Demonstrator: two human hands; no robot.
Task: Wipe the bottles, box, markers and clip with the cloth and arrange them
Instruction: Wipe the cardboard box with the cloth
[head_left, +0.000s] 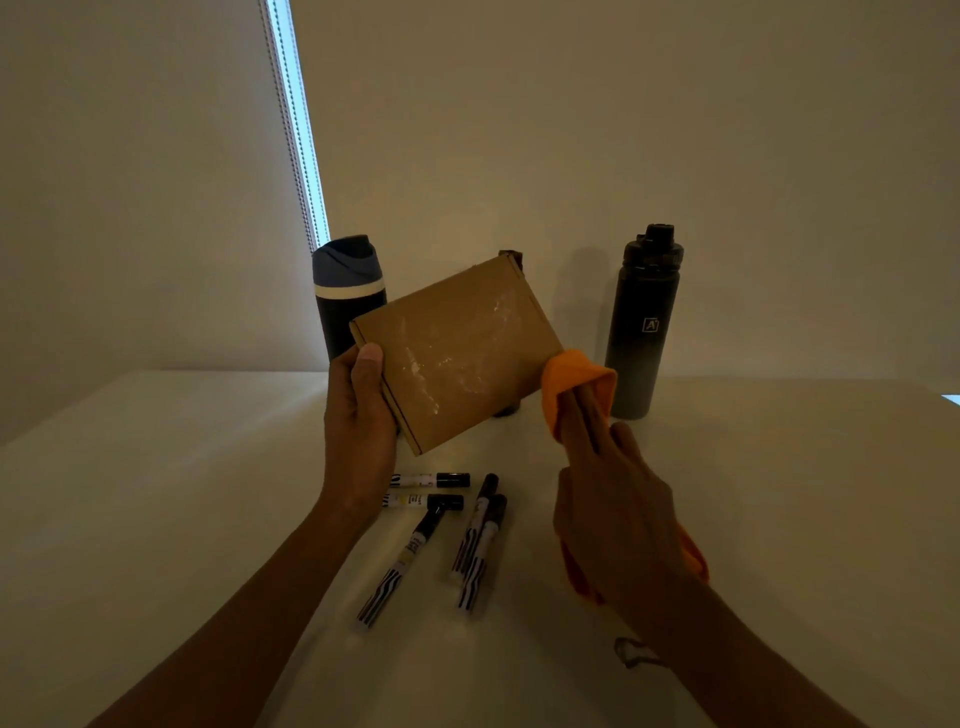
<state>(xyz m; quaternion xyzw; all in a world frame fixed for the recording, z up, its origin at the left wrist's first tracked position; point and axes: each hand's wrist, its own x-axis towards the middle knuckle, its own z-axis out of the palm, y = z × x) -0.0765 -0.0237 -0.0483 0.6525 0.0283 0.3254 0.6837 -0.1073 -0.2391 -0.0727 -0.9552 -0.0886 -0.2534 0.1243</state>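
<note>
Both busy: L hand grips box; R hand clutches cloth, tips hidden inside.

The left grip has the box by its 9 o'clock edge, thumb on top, tilted and clear of the surface. White smears show across its face. The right grip holds the cloth, draped over two straight fingers, touching the box's 4 o'clock corner. Five markers lie loose at 6 o'clock. There's the blue bottle at 10 and the black bottle at 3, both upright.
</note>
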